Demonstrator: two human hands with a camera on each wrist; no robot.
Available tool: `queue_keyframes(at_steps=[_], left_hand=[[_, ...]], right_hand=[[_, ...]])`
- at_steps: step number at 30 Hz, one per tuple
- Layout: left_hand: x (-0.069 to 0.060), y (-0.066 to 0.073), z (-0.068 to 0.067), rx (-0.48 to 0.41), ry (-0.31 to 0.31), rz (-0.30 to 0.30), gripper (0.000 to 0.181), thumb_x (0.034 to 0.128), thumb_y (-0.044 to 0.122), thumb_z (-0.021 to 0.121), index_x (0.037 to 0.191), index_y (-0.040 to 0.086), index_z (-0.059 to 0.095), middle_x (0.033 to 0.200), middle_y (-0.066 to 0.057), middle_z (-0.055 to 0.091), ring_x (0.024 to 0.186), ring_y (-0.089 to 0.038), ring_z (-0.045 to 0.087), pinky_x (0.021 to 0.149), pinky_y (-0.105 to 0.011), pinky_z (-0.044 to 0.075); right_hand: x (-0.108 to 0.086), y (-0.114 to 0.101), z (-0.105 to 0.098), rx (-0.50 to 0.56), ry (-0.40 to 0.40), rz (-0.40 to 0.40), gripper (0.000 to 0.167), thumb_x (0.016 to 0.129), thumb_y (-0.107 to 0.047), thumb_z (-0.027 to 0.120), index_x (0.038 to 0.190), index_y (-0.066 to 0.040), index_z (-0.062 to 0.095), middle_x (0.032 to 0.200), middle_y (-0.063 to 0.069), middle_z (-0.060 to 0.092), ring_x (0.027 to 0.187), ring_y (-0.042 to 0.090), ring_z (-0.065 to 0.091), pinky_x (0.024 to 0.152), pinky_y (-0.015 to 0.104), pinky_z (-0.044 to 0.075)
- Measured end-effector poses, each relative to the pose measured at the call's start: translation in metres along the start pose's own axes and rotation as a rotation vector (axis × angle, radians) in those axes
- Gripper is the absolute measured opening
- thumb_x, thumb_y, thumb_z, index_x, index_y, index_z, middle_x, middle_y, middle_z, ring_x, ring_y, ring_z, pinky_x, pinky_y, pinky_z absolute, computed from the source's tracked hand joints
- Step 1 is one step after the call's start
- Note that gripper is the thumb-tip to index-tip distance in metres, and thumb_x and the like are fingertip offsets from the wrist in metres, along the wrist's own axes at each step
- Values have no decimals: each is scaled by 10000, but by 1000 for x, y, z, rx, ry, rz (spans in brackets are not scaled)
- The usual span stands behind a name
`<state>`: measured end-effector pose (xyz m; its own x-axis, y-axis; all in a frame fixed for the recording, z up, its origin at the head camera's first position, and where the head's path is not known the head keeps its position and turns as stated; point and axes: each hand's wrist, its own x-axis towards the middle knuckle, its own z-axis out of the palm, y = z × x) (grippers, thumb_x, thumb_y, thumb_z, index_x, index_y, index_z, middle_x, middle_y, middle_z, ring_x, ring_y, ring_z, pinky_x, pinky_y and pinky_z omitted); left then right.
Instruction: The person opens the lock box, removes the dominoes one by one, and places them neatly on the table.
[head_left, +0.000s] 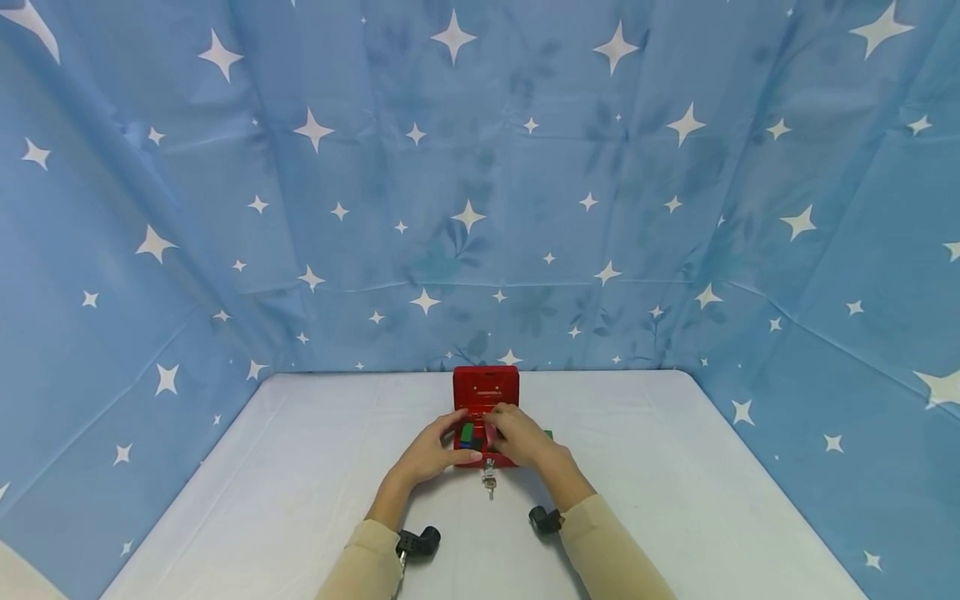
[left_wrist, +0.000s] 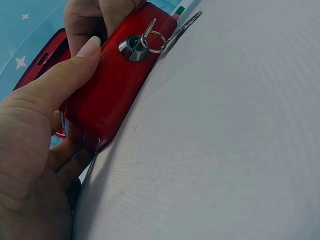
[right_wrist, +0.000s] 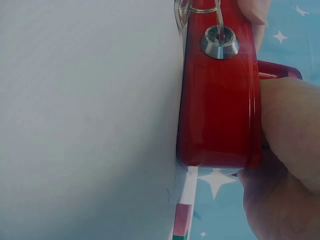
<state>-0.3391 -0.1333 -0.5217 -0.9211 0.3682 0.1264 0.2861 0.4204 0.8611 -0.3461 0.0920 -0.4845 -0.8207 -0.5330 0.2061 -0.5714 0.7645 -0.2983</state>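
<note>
A red metal box stands with its lid raised; keys hang from its front lock. My left hand grips the box's left side, thumb over the front rim, as the left wrist view also shows on the box. Inside on the left lies a green and blue block. My right hand reaches in over the right side and pinches a pink block. In the right wrist view the box wall hides the fingertips of that hand.
Just right of the box, a green piece shows partly behind my right hand; the right wrist view shows a pink and green piece there. The box stands near the back edge of the white table, before a blue starred curtain.
</note>
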Motion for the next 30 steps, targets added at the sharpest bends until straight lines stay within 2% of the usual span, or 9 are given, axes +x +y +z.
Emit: queue_keyframes(at_steps=[12,23,30], left_hand=[[0,0,1,4,5,2,853,878,368,845,1593,165,427,1646,-131,409,1515,-427,384,1207,-610,372],[0,0,1,-2,4,-4,847,881,373,840,1594,178,427,1645,-119,410,1520,-409,383,1218,-592,366],[0,-1,1,-9,7,-4,840,881,349,843,1591,169,431,1637,-129,420,1509,-422,393,1207,-604,376]], right_hand=[[-3,4,2,56,20,10,432,946,-88,749,1365,-42,654,1285,86,603,1202,243,556,1109,446,524],[-9,3,-3,110,103,20,439,947,-133,767,1365,-74,646,1285,58,574,1243,232,502,1065,425,561],[-11,6,-5,113,115,23,479,954,-134,760,1404,-46,622,1287,55,570,1251,226,499,1092,423,541]])
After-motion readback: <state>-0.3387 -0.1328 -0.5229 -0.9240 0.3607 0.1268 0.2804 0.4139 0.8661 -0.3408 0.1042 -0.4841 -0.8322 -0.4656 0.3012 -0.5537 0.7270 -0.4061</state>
